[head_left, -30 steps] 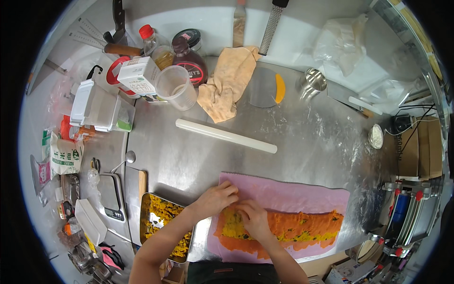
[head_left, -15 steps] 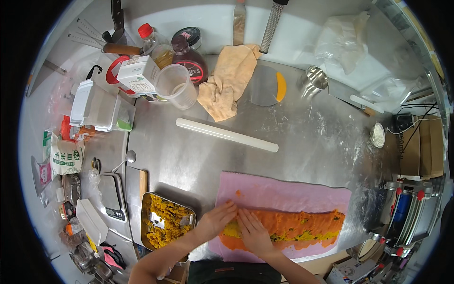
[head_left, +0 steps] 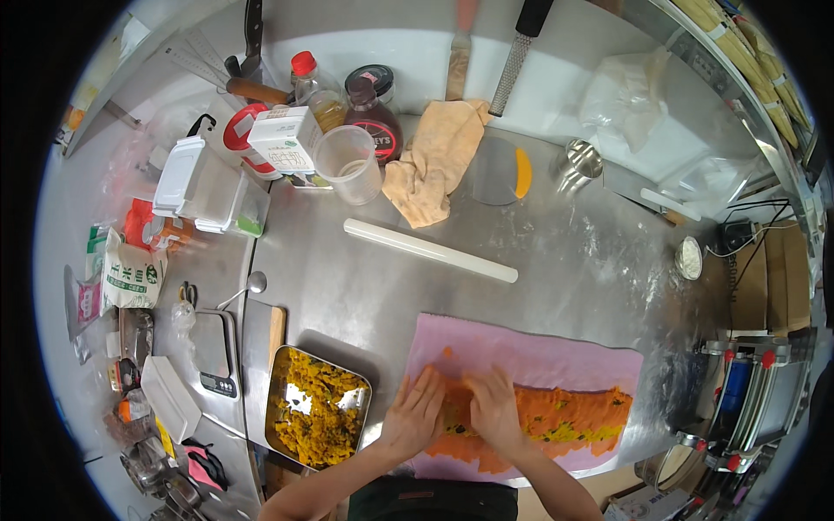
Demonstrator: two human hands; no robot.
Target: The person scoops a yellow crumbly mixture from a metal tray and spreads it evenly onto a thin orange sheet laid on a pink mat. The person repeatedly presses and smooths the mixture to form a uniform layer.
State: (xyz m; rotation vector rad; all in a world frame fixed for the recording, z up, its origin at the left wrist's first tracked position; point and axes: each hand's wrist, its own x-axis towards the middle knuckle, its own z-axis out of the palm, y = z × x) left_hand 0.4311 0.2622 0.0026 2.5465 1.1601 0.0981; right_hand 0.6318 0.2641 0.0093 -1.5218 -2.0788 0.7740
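A pink-purple sheet of dough [head_left: 556, 352] lies on the steel worktop, topped by an orange, paste-like layer [head_left: 556, 402] with a band of yellow crumbly filling [head_left: 578, 433]. My left hand [head_left: 415, 418] rests on the left end of that layer, fingers stretched out side by side. Close beside it, my right hand [head_left: 497, 413] touches the orange layer with slightly bent, spread fingertips. Between the hands, orange covers part of the yellow band. What lies under my palms is hidden. A metal tray [head_left: 368, 395] holding more yellow filling stands left of the sheet.
A white rolling pin [head_left: 430, 251] lies beyond the sheet. Farther back are a tan cloth [head_left: 434, 165], a scraper [head_left: 495, 174], a clear plastic cup [head_left: 347, 165] and a metal cup [head_left: 582, 161]. A kitchen scale [head_left: 215, 352] stands left; a rolling machine [head_left: 738, 399] stands right.
My right hand has shifted right and lifted its fingers into a bend; my left hand has moved slightly, still flat. Orange now covers more yellow between them. The whole view has shifted a little.
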